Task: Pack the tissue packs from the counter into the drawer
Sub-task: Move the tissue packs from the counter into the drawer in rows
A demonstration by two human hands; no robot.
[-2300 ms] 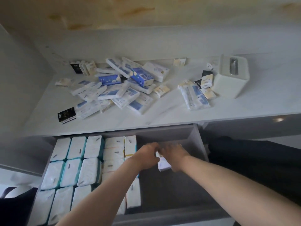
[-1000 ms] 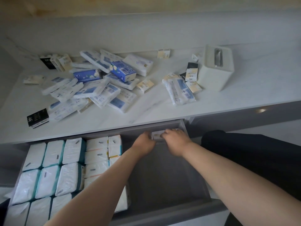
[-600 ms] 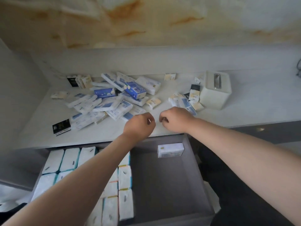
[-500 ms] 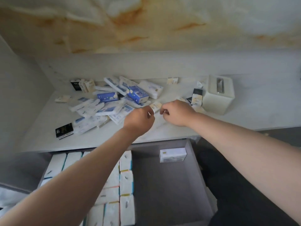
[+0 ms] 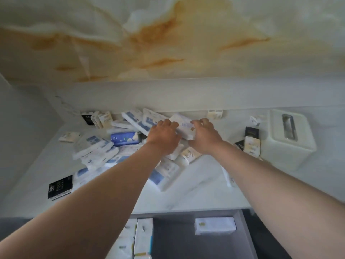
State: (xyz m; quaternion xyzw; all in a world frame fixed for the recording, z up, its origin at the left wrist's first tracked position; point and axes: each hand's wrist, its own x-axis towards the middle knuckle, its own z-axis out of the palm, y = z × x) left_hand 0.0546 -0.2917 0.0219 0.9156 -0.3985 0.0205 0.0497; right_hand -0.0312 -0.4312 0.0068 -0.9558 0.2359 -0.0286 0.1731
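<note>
Left hand (image 5: 164, 136), right hand (image 5: 204, 138), now gripping pack (image 5: 184, 128)

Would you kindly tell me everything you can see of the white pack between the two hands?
The white tissue pack is a long, soft plastic-wrapped block with faint blue print and a small gold mark. It lies tilted on top of the pile at the back of the counter. The left hand and right hand grip its ends.

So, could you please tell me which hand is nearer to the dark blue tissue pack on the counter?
Left. The left hand is just right of the dark blue tissue pack; the right hand lies further right, beyond the left.
</note>
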